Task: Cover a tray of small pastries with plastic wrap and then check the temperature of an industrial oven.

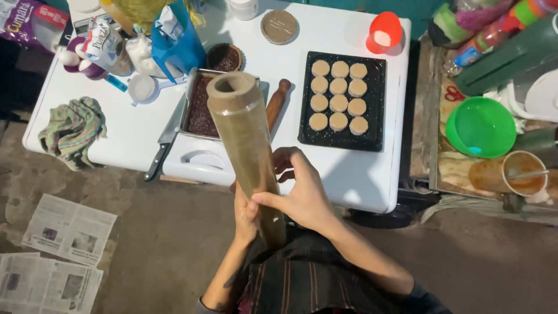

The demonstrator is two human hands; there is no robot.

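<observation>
Both hands, left hand [245, 215] and right hand [303, 195], grip an upright cling-film roll [244, 136] (brownish).

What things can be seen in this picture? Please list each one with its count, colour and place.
cling film roll: 1, brownish, upright in both hands
baking tray: 1, black, on white table, holding dough rounds
dough rounds: 11, beige, in tray
metal pan: 1, dark filling, behind roll
rolling pin: 1, wooden, beside pan
knife: 1, black handle, table edge
cloth: 1, green striped, table left
bowl: 1, green, right
newspapers: several, floor left
left hand: grips roll low
right hand: on roll's side
</observation>
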